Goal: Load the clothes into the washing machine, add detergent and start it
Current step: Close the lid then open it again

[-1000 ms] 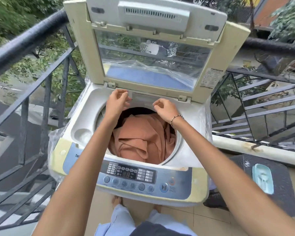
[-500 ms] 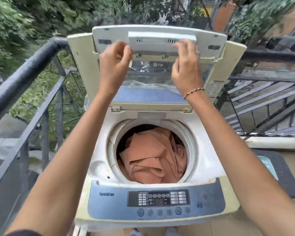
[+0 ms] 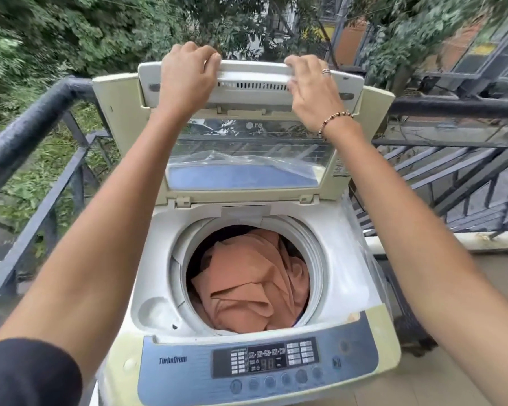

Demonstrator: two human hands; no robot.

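Note:
A top-loading washing machine [image 3: 346, 276] stands in front of me with its folding lid [image 3: 247, 159] raised upright. Orange clothes [image 3: 255, 285] fill the round drum opening. My left hand [image 3: 185, 80] is curled over the lid's top edge on the left. My right hand [image 3: 314, 92], wearing a ring and a bead bracelet, grips the same top edge on the right. The blue control panel [image 3: 264, 367] with a lit display and round buttons runs along the machine's front. No detergent container is in view.
A dark metal balcony railing [image 3: 27, 133] runs along the left and behind the machine, continuing on the right [image 3: 458, 109]. Trees and buildings lie beyond. Tiled floor [image 3: 423, 382] shows at the lower right. Clear plastic wrap hangs at the machine's sides.
Both hands rose from the drum's rear rim to the lid's top edge and closed on it. My view tilted upward.

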